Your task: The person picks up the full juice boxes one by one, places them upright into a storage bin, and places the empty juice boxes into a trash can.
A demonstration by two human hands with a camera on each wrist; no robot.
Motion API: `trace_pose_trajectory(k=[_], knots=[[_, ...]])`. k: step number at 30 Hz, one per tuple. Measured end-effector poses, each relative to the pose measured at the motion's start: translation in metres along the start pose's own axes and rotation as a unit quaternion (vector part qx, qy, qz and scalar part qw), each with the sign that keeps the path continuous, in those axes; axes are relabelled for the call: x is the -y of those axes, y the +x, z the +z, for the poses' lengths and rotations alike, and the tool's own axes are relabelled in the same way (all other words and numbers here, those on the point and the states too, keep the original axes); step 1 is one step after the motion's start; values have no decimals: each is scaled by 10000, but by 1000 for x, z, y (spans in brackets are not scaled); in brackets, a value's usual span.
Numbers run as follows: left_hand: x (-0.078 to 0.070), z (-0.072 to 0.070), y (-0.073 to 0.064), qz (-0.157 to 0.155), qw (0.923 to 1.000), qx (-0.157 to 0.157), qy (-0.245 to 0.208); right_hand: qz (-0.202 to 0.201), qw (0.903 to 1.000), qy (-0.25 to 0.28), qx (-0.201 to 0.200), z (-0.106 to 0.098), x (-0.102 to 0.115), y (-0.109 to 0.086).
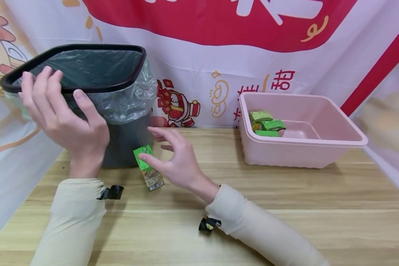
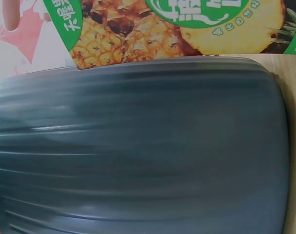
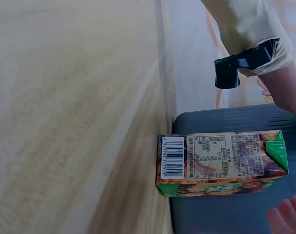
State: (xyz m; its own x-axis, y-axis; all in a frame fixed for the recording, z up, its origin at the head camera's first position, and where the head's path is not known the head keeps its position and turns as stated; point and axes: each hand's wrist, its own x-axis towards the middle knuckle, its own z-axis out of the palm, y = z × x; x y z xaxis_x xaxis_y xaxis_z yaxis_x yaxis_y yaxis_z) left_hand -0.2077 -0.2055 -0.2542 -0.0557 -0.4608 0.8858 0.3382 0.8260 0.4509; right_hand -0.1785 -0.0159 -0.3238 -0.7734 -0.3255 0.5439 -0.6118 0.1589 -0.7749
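Observation:
A dark grey trash bin [image 1: 123,140] with a black rim and clear plastic liner stands on the left of the table. My left hand [image 1: 64,114] is at its near rim, back of the hand toward the head camera and fingers extended; whether the fingertips press the rim I cannot tell. A green juice box [image 1: 149,171] with pineapple pictures stands upright close in front of the bin. Beside it is my right hand [image 1: 177,157], fingers spread, thumb overlapping the box in the head view. The right wrist view shows the juice box [image 3: 221,163] apart from the visible fingertips [image 3: 286,214].
A pink plastic basin [image 1: 302,153] sits at the right rear of the table. Several green-topped boxes [image 1: 267,125] lie in its left end. Behind everything hangs a printed red and white cloth [image 1: 206,59]. Both sleeves carry black wrist mounts.

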Motion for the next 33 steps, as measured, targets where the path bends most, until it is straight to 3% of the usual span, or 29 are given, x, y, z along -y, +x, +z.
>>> trace_pose_trajectory(k=[9, 14, 23, 33], knots=[[1, -1, 0, -44, 10000, 43, 73, 495, 9934, -880, 552, 8, 3, -6], [3, 0, 0, -47, 9998, 103, 166, 456, 9883, -1251, 746, 6, 1, -6], [1, 0, 0, -18, 10000, 18, 21, 533, 9854, -1292, 968, -5, -2, 0], [1, 1, 0, -34, 10000, 2, 36, 672, 9688, -2144, 1047, -16, -8, 8]])
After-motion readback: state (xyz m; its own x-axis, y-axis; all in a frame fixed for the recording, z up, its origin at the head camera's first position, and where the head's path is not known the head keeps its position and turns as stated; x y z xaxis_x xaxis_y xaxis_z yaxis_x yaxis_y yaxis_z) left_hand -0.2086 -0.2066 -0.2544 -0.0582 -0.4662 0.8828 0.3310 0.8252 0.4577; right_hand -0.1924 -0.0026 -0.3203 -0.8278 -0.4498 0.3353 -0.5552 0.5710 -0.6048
